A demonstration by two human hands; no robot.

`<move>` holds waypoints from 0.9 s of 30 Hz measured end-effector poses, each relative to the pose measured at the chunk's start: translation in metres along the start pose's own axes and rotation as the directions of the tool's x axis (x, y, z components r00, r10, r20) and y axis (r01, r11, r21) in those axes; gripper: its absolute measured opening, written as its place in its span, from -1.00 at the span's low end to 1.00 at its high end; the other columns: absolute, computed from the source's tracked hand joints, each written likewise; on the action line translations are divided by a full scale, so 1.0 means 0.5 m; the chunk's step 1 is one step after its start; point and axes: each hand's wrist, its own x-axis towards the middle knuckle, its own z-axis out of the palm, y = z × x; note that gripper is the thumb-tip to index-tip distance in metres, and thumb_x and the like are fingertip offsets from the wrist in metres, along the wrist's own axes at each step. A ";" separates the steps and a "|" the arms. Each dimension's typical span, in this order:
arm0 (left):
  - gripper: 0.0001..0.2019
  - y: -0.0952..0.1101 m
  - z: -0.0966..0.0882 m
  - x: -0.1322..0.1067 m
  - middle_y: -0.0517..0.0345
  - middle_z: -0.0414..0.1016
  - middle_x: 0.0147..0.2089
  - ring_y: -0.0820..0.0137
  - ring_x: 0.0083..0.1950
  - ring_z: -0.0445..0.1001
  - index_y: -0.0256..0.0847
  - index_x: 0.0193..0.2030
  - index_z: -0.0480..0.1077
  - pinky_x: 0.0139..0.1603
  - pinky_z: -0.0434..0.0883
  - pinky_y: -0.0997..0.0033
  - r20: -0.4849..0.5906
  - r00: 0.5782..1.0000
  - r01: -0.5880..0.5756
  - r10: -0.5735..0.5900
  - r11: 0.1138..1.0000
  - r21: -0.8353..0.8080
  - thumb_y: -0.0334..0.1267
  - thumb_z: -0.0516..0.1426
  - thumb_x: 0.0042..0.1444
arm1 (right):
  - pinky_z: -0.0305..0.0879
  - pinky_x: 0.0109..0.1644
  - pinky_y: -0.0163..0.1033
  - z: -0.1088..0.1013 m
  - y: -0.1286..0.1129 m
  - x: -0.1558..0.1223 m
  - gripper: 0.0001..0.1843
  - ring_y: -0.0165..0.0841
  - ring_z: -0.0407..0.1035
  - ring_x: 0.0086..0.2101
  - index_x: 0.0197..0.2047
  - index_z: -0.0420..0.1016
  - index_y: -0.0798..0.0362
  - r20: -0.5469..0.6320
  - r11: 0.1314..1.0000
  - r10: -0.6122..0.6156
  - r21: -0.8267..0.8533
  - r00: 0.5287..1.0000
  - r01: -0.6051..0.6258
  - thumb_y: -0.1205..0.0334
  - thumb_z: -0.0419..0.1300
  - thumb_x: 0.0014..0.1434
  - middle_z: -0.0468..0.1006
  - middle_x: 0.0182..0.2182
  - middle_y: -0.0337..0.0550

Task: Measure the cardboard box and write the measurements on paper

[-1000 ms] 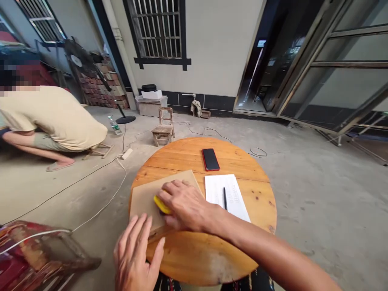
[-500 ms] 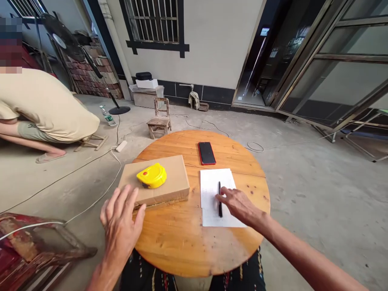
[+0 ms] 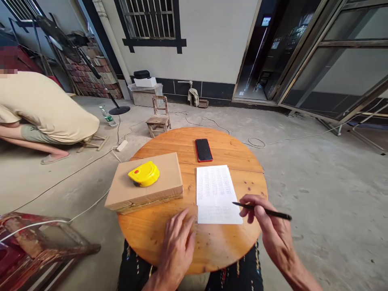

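Observation:
My right hand [image 3: 273,226] is closed around a black pen [image 3: 269,211], held over the lower right edge of the white paper [image 3: 215,186]. The pen's tip points left, above the sheet. Rows of small print or writing cover the paper, too fine to read. My left hand [image 3: 178,242] rests on the round wooden table [image 3: 145,232], left of the paper, fingers stretched out and nothing in them. A yellow tape measure [image 3: 144,173] lies on a brown cardboard box [image 3: 166,171] at the table's left. Beyond the paper lies a red-edged phone [image 3: 204,150] with a dark screen.
A person [image 3: 45,107] in a light shirt crouches at the left on a low stool. A small wooden chair [image 3: 159,117] stands beyond the table. Cables run over the concrete floor, with a power strip [image 3: 122,146]. A worn red chair [image 3: 39,246] is at the lower left.
My right hand has picked the pen up off the paper and drawn it to the right. My left hand has moved from beside the box to the table near the paper.

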 end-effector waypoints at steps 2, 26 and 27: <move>-0.58 0.012 0.018 0.023 -0.10 0.37 0.25 0.10 0.20 0.38 -0.17 0.23 0.31 0.16 0.43 -0.01 0.060 0.998 0.000 0.000 1.000 -0.005 -0.43 0.06 0.23 | 0.40 -0.43 -0.29 0.003 -0.002 -0.040 -0.63 -0.36 0.43 -0.44 -0.06 0.57 -0.07 -0.068 0.998 0.033 0.049 0.997 -0.029 0.02 -0.04 0.44 0.56 -0.27 -0.11; -0.60 0.045 0.072 0.089 -0.12 0.51 0.10 0.14 0.05 0.48 -0.27 0.10 0.41 0.03 0.54 0.02 0.126 0.987 -0.098 0.104 0.994 -0.046 -0.58 -0.05 0.20 | 0.29 -0.47 -0.31 0.146 0.084 0.045 -0.69 -0.34 0.38 -0.51 -0.26 0.52 0.05 0.228 0.984 0.175 0.001 0.958 -0.179 0.04 0.08 0.36 0.49 -0.54 -0.22; -0.60 0.044 0.073 0.092 -0.12 0.51 0.10 0.14 0.04 0.49 -0.28 0.11 0.40 0.01 0.55 0.03 0.140 0.985 -0.094 0.100 0.994 -0.049 -0.58 -0.04 0.21 | 0.28 -0.47 -0.31 0.151 0.087 0.050 -0.69 -0.34 0.38 -0.51 -0.24 0.53 0.05 0.245 0.983 0.177 0.002 0.953 -0.183 0.05 0.08 0.36 0.48 -0.55 -0.23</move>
